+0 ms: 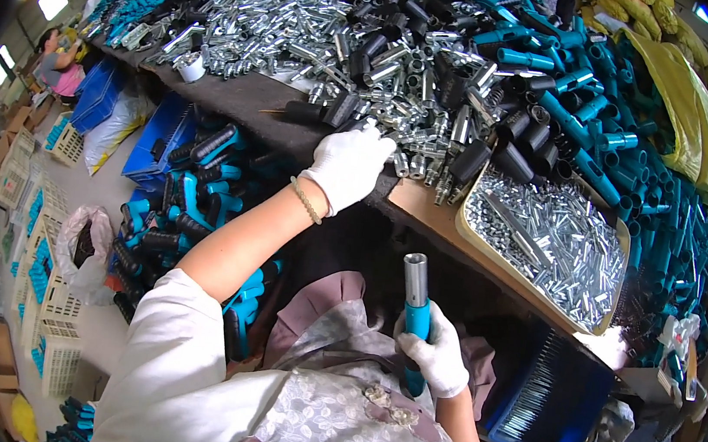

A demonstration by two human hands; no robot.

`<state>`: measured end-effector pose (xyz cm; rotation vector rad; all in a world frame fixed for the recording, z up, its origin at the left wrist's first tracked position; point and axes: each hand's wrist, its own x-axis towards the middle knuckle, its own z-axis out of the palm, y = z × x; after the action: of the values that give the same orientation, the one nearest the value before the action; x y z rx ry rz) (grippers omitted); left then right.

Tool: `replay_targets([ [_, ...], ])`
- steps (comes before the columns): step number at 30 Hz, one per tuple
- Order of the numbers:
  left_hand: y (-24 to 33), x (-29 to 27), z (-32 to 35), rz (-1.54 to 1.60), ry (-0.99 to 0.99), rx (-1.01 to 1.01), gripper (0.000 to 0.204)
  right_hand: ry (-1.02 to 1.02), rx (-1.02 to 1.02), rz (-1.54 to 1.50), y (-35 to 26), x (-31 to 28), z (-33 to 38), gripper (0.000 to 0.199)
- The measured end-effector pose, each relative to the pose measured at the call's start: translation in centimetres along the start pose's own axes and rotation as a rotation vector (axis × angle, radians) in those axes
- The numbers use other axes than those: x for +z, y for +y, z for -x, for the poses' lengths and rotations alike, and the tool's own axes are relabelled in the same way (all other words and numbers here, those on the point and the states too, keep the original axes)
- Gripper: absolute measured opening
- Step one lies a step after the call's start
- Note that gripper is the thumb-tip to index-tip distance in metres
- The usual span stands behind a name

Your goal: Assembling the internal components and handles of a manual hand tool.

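Note:
My right hand point(437, 351), in a white glove, is wrapped round a teal tube point(417, 320) held upright close to my apron. A shiny metal sleeve point(415, 276) sticks out of the tube's upper end. Farther forward, my left hand point(348, 168), also gloved, reaches to the front edge of a heap of small metal fittings point(396, 121). Its fingers are bent together among the fittings; what they pinch, if anything, is too small to make out. Black sleeves point(342, 108) lie just beyond that hand.
Right of the heap stands a shallow tray point(469, 225) of small metal pins. Teal tubes point(616, 142) are piled at the far right beside a yellow sack point(689, 119). Teal-and-black handles point(191, 194) fill the space below the table's left side; blue bins point(539, 399) stand lower right.

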<state>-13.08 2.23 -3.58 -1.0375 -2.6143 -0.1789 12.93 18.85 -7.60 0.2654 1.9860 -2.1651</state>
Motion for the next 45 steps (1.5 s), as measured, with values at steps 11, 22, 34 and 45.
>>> replay_targets([
  [11, 1.9, -4.0, 2.1, 0.672, 0.173, -0.001, 0.016, 0.103, -0.224, 0.125, -1.8, 0.4, -0.3, 0.055],
  [22, 4.5, -7.3, 8.6, 1.189, -0.413, -0.188, 0.018, 0.25, -0.501, 0.836, -2.3, 0.6, -0.1, 0.061],
  [34, 6.1, -7.9, 8.8, 0.85, -0.091, 0.547, 0.03, 0.022, -0.289, 0.48, -1.8, -1.2, 1.0, 0.041],
  [45, 6.5, -7.7, 9.1, 0.788, -0.042, 0.6, 0.024, 0.19, -0.409, 0.589, -1.8, -0.9, 1.5, 0.035],
])
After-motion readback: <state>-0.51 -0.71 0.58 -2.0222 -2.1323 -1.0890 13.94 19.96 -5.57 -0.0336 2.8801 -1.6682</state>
